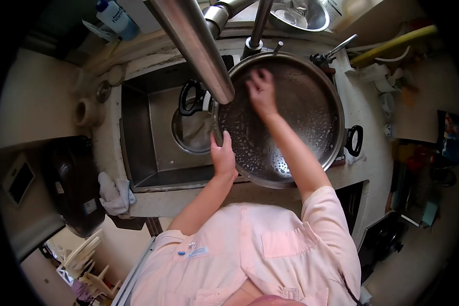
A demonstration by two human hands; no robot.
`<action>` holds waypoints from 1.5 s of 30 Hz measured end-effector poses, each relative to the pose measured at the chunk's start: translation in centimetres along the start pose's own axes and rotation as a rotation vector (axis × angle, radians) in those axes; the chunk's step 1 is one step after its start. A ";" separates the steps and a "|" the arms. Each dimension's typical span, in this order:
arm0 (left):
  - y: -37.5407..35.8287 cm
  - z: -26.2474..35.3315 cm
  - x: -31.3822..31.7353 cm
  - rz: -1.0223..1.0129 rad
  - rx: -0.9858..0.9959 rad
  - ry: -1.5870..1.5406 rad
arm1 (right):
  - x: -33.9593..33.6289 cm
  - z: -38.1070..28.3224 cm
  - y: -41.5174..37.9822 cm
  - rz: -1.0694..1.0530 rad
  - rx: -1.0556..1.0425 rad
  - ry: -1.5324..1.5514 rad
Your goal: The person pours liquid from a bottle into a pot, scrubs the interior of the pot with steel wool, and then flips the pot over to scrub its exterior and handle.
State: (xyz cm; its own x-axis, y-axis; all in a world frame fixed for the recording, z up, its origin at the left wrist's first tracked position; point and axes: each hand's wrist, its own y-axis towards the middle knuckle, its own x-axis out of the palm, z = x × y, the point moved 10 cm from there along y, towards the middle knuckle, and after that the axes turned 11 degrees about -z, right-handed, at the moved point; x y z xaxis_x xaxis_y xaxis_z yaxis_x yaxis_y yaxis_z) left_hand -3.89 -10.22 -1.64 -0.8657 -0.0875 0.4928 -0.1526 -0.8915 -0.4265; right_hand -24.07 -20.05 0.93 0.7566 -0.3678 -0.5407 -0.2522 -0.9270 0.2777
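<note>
A wide, shallow steel pan (311, 109) with black loop handles sits tilted over the right side of the sink. Water drops cover the lower part of its inner surface. My left hand (223, 158) grips its left rim, thumb on top and the other fingers hidden behind the wall. Inside the pan, my right hand (262, 94) is over the upper left of the base, its fingers apart and slightly blurred; I see nothing in it. A thick metal faucet spout (209, 66) hangs above the pan's left edge.
In the sink basin (160, 137) a round steel vessel (191, 145) lies partly under the pan. A white cloth (115, 194) hangs over the counter's front left. A metal bowl (319, 20) and a blue-capped bottle (118, 21) stand at the back.
</note>
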 end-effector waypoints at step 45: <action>0.8 0.5 0.7 -0.020 0.009 -0.090 | -4.5 -0.8 -15.3 -1.276 0.346 -0.987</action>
State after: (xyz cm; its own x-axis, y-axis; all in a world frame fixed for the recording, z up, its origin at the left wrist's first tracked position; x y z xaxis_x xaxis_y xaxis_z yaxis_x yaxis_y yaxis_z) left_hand -4.34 -11.23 -1.24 -0.8164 -0.1087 0.5672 -0.1646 -0.8976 -0.4089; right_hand -23.11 -4.11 -0.26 -0.0494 0.8206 -0.5694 -0.0243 -0.5709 -0.8207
